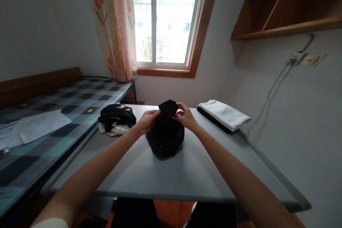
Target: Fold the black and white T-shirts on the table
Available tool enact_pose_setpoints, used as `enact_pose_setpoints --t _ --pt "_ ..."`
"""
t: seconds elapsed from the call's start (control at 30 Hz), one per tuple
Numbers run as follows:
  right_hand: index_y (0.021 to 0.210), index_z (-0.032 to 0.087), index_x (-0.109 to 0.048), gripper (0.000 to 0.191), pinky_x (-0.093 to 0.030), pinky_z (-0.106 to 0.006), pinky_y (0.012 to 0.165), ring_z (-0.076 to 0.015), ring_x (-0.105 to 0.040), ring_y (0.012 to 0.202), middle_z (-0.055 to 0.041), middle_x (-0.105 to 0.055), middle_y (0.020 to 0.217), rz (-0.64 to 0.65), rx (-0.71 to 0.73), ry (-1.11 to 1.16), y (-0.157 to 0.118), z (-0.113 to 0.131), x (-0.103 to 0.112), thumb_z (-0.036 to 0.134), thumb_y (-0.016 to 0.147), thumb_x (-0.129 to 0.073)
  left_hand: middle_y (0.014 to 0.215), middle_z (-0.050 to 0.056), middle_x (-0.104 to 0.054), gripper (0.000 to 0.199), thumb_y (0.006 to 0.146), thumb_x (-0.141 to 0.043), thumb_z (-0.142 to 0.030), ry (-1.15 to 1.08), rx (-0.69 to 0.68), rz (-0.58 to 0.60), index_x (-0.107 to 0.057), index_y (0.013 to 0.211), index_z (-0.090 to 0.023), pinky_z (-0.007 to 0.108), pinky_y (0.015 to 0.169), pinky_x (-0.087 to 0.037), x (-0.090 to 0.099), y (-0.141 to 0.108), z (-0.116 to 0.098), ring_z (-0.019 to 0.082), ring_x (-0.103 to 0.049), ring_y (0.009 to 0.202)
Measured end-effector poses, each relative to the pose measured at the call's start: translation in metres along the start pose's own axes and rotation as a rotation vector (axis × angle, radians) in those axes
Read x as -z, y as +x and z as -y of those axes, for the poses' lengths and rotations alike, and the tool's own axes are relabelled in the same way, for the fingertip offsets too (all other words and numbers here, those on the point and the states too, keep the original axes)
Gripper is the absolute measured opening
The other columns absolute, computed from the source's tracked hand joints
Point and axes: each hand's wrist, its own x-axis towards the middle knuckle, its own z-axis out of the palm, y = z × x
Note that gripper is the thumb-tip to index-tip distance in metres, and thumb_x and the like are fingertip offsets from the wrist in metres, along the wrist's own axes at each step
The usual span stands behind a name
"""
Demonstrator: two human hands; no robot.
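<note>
A black garment (166, 137) lies bunched on the white table in front of me, its upper part lifted off the surface. My left hand (148, 121) pinches the lifted part at its left edge, thumb and fingers closed on the cloth. On the opposite edge my right hand (186, 117) grips the same cloth between thumb and fingers. The dark folds hide what kind of garment it is. To the left sits a crumpled heap of black clothing (117, 115) with yellow marks, resting over some whitish cloth (114, 130).
A folded white cloth (224, 114) lies on a black one at the table's (165, 181) back right. Along the left stands a bed with a checked cover (80, 94) and papers (40, 126). Cables (271, 89) hang down the right wall beneath a wooden shelf (288, 25).
</note>
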Motion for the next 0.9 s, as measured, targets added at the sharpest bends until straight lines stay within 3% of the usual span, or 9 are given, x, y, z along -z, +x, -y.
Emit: enact_pose_setpoints --t 0.07,0.13,0.2,0.37,0.53,0.67,0.8,0.9 --pt "0.085 0.020 -0.062 0.023 -0.051 -0.028 0.063 -0.0153 -0.062 0.071 -0.0008 -0.067 0.086 0.034 -0.003 -0.012 0.000 0.001 -0.001 0.025 0.063 -0.067 0.068 0.004 -0.070 0.037 0.067 -0.084 -0.041 0.002 0.019 0.024 -0.075 0.087 -0.012 0.020 0.052 -0.047 0.000 -0.001 0.000 0.011 -0.062 0.056" --pt "0.075 0.020 -0.060 0.011 -0.049 -0.028 0.062 -0.0153 -0.061 0.068 -0.0002 -0.066 0.078 0.036 -0.018 -0.074 0.000 0.000 -0.001 0.024 0.065 -0.062 0.068 0.004 -0.070 0.035 0.068 -0.083 -0.041 0.003 0.031 0.046 -0.074 0.086 -0.012 0.021 0.055 -0.048 0.000 -0.002 0.000 0.012 -0.063 0.059" --pt "0.070 0.020 -0.055 0.005 -0.047 -0.027 0.059 -0.0148 -0.059 0.065 0.0005 -0.063 0.072 -0.056 -0.027 -0.125 0.001 -0.001 0.002 0.025 0.069 -0.057 0.068 0.004 -0.069 0.035 0.067 -0.083 -0.041 0.009 0.033 0.052 -0.074 0.085 -0.012 0.022 0.057 -0.049 0.001 -0.001 0.000 0.013 -0.063 0.060" --pt "0.077 0.022 -0.047 0.015 -0.046 -0.025 0.053 -0.0129 -0.058 0.062 0.0005 -0.058 0.075 -0.360 -0.019 -0.136 0.005 -0.003 0.017 0.035 0.077 -0.053 0.069 0.003 -0.069 0.041 0.063 -0.083 -0.048 0.130 -0.055 -0.049 -0.073 0.081 -0.012 0.021 0.055 -0.045 0.013 0.004 -0.002 0.011 -0.059 0.059" --pt "0.089 0.023 -0.042 0.027 -0.044 -0.021 0.041 -0.0087 -0.057 0.052 -0.0005 -0.058 0.092 -0.340 -0.067 -0.016 0.003 0.004 0.022 0.046 0.079 -0.053 0.075 0.002 -0.070 0.048 0.064 -0.077 -0.058 0.322 -0.163 -0.103 -0.073 0.085 -0.015 0.023 0.062 -0.045 0.014 0.005 -0.005 0.013 -0.061 0.068" --pt "0.090 0.024 -0.046 0.028 -0.051 -0.023 0.047 -0.0105 -0.059 0.057 0.0013 -0.059 0.084 -0.323 -0.036 0.052 0.004 0.018 0.014 0.047 0.079 -0.057 0.082 0.004 -0.070 0.050 0.074 -0.067 -0.059 0.446 -0.214 0.043 -0.071 0.098 -0.015 0.026 0.067 -0.046 0.004 0.000 -0.008 0.018 -0.063 0.078" --pt "0.086 0.022 -0.052 0.022 -0.056 -0.028 0.059 -0.0146 -0.062 0.071 0.0002 -0.060 0.080 -0.337 0.010 0.047 0.009 0.030 0.008 0.042 0.078 -0.060 0.098 0.005 -0.070 0.052 0.072 -0.072 -0.043 0.686 -0.312 0.272 -0.063 0.118 -0.019 0.032 0.084 -0.047 0.001 -0.007 -0.010 0.022 -0.062 0.095" --pt "0.090 0.022 -0.054 0.019 -0.056 -0.030 0.064 -0.0152 -0.063 0.075 -0.0014 -0.063 0.088 -0.269 0.030 0.060 0.007 0.025 0.005 0.037 0.079 -0.059 0.094 0.003 -0.069 0.042 0.069 -0.069 -0.024 0.933 -0.415 0.250 -0.065 0.111 -0.018 0.034 0.086 -0.046 0.004 -0.006 -0.009 0.023 -0.060 0.092"
